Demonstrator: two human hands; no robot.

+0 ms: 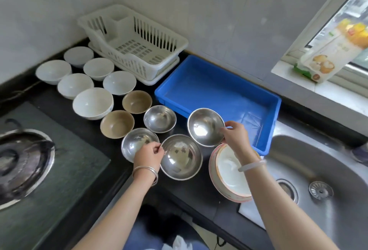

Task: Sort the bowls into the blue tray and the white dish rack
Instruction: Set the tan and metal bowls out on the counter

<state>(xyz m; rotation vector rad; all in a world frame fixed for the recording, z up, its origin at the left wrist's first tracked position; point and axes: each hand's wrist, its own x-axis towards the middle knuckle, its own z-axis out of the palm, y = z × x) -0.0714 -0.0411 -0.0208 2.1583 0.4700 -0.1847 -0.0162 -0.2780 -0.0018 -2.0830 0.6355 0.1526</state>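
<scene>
My right hand [235, 134] grips the right rim of a steel bowl [205, 126], lifted and tilted beside the near left corner of the blue tray [268, 98], which holds nothing. My left hand [148, 155] pinches the left rim of a second steel bowl [181, 157] resting on the dark counter. Two more steel bowls [159, 118] sit just left of these. Two brown bowls [116, 123] and several white bowls [92, 102] stand farther left. The white dish rack [127, 41] at the back has no bowls in it.
A stack of pink-rimmed white bowls [229, 174] lies under my right wrist at the sink's edge. A steel sink [318, 170] is on the right, a gas burner [22, 160] on the left. A food packet [326, 54] leans on the window sill.
</scene>
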